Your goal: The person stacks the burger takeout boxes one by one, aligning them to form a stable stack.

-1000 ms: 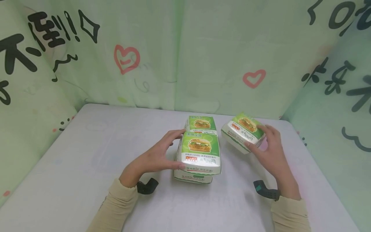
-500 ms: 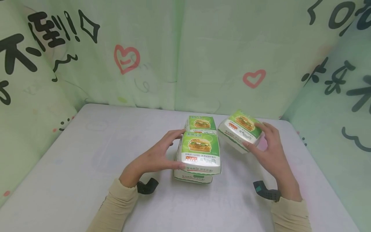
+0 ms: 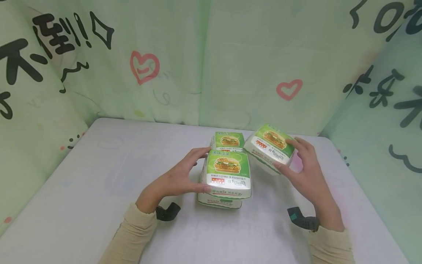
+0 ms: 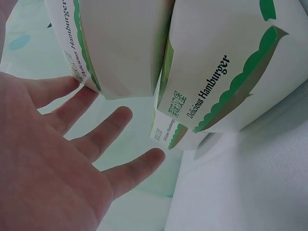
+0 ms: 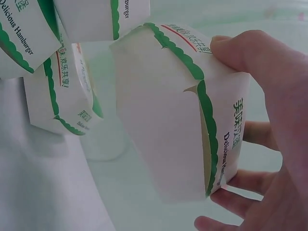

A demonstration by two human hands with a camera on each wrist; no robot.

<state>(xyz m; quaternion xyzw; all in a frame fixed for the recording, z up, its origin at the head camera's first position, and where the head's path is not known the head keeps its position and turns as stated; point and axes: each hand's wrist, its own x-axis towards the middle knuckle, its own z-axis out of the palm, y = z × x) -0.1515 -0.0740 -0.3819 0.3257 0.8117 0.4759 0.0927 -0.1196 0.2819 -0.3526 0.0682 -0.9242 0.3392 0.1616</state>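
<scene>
Green and white hamburger boxes stand near the middle of the table. My left hand (image 3: 173, 179) grips an upper hamburger box (image 3: 227, 168), thumb on its front side and fingers at the back. Directly beneath is a lower box (image 4: 216, 67), mostly hidden from above in the head view. Another box (image 3: 229, 140) sits behind, partly covered by the upper one. On the right, my right hand (image 3: 304, 170) holds a tilted hamburger box (image 3: 271, 145) off the table, thumb at its front and fingers on its right side. Its left corner overlaps the back box in the head view.
The white table (image 3: 115, 176) extends out on both sides. Green printed cloth (image 3: 237, 73) hangs close behind it and along the sides. Black wrist devices (image 3: 168, 212) are strapped under both wrists.
The tilted box in my right hand has shifted left and slightly up, toward the back box. My left hand and its box have stayed in place.
</scene>
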